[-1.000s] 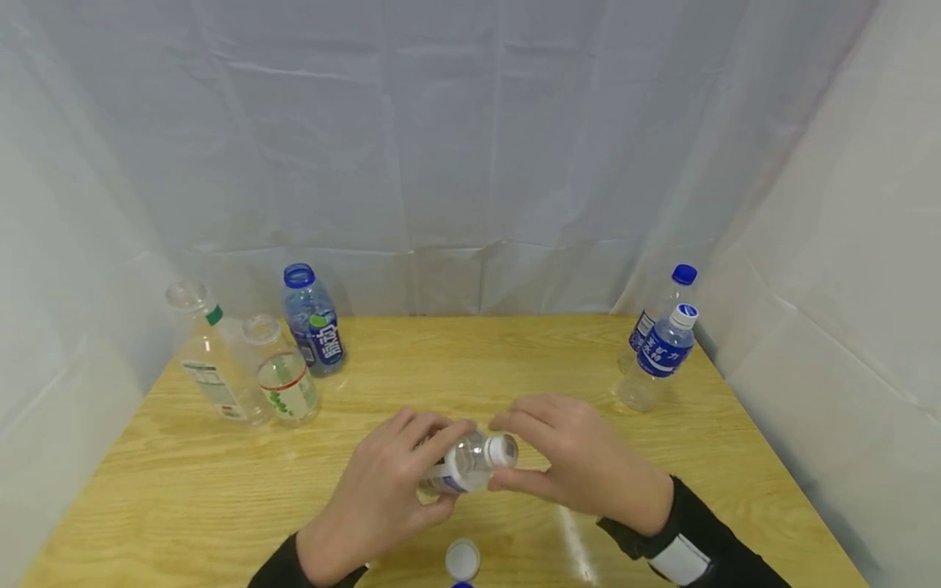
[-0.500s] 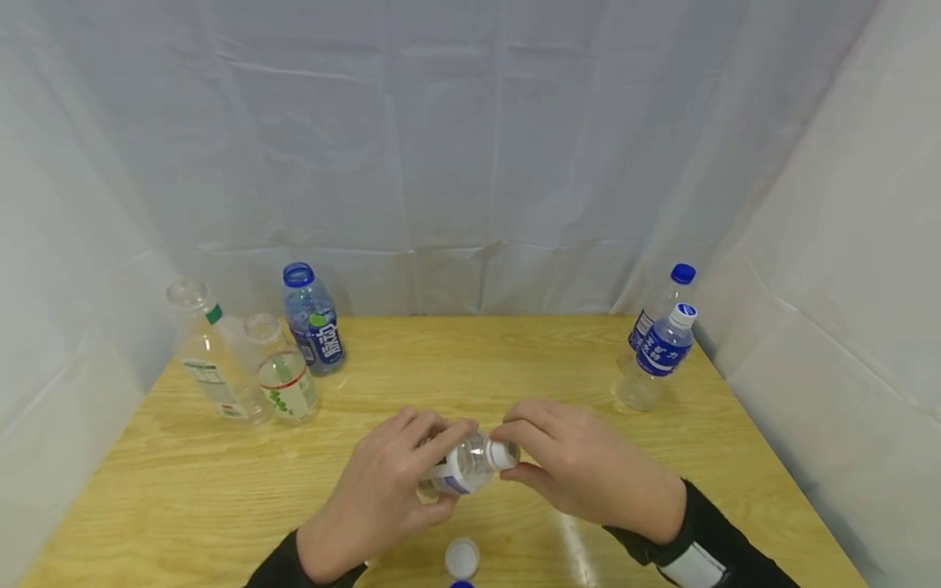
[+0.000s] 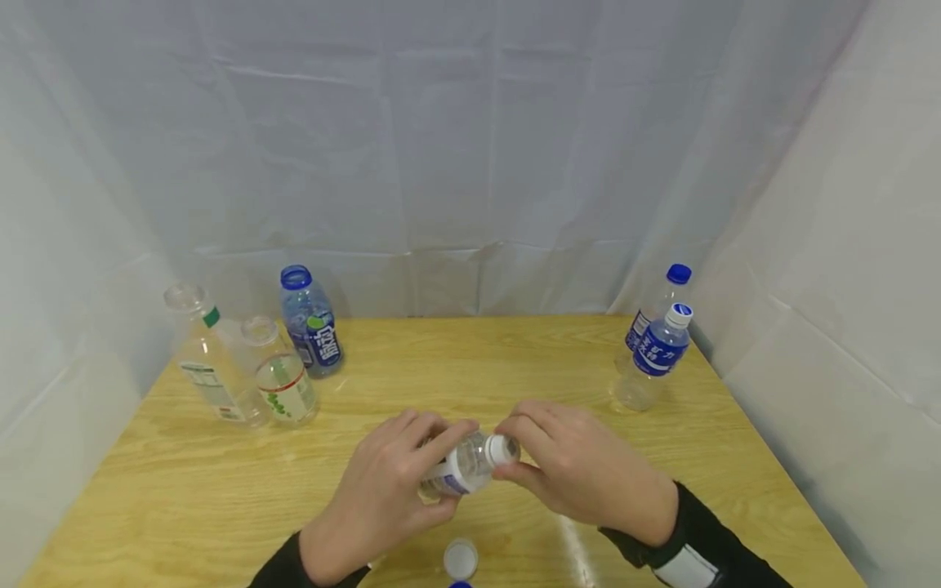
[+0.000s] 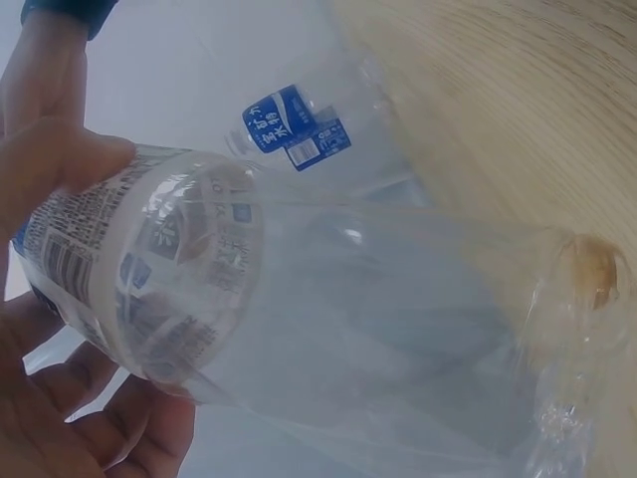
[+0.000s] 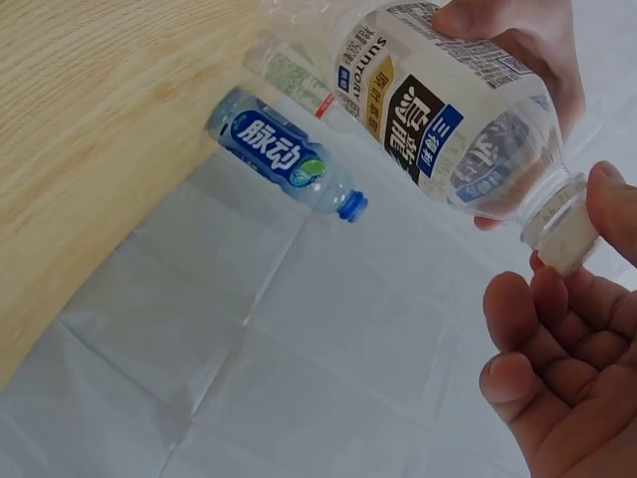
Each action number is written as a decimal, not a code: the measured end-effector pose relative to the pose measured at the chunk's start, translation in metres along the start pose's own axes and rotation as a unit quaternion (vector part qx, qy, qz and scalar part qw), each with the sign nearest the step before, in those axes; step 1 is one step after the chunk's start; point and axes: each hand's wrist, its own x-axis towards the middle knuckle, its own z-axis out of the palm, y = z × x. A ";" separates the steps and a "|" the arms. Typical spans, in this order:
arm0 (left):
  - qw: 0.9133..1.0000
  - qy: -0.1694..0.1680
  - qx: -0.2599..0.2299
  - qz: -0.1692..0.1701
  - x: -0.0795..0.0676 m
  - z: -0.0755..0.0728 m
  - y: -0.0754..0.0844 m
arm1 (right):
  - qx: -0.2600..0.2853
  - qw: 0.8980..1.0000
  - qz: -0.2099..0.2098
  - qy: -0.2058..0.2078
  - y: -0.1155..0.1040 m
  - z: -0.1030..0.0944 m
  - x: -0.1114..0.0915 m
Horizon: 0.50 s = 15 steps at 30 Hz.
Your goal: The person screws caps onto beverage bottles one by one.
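Note:
My left hand (image 3: pixel 390 478) grips a clear plastic bottle (image 3: pixel 470 459) round its labelled body, tilted with its neck to the right. The label (image 5: pixel 413 110) is white with dark and blue print, and the base points away from the hand in the left wrist view. At the neck sits a white cap (image 3: pixel 501 451), which my right hand (image 3: pixel 577 461) pinches between thumb and fingertips. In the right wrist view the thumb (image 5: pixel 612 204) lies on one side of the cap, and fingers partly hide the other.
At left stand a tall clear bottle (image 3: pixel 213 367), a clear bottle with a red-striped label (image 3: pixel 285 384) and a blue bottle (image 3: pixel 312 322), all uncapped. Two capped bottles with blue labels (image 3: pixel 662 351) stand at right. A loose white cap (image 3: pixel 461 559) and a blue cap (image 3: pixel 461 584) lie near the front.
My right hand's fingers have closed from loosely round the cap to pinching it, with the wrist shifting right then slightly back. My left hand and the bottle stay nearly still.

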 end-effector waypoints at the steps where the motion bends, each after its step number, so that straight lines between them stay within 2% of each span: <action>1: 1.000 0.001 0.002 0.000 0.001 0.000 0.001 | -0.003 1.000 0.001 0.003 0.000 0.000 0.000; 7: 1.000 0.007 0.025 -0.010 0.006 0.000 0.001 | 0.004 0.999 0.026 0.020 0.004 0.003 0.002; 15: 1.000 0.028 -0.003 0.001 0.011 0.008 0.003 | 0.085 0.994 0.058 0.028 0.013 -0.005 0.001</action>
